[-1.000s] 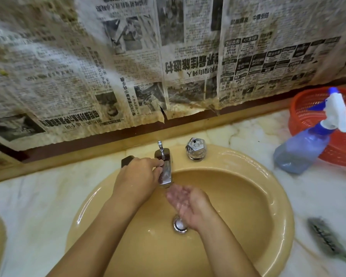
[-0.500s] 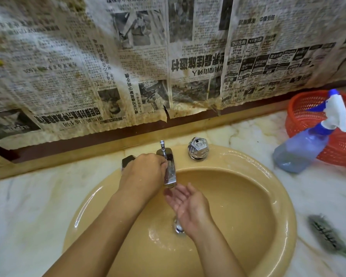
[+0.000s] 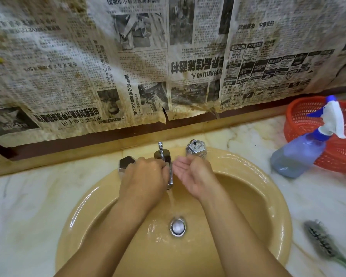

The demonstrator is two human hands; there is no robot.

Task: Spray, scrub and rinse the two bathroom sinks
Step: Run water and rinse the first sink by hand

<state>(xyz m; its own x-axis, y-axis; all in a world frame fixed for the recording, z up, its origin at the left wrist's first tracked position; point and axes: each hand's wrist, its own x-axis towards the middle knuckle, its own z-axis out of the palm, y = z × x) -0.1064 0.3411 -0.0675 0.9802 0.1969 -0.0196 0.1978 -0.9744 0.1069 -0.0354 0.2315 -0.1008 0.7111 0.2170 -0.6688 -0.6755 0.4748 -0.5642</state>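
The left hand point(image 3: 143, 174) fingers wrap the tap point(image 3: 169, 168) mid-frame; the right hand point(image 3: 194, 173) cups, fingers apart, to splash the sink point(image 3: 268, 196).

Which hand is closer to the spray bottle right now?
Right. The right hand is cupped just right of the faucet spout; the left hand rests on its far side from the spray bottle.

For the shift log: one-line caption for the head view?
Left hand on the running faucet, right hand cupped beside it over the tan sink.
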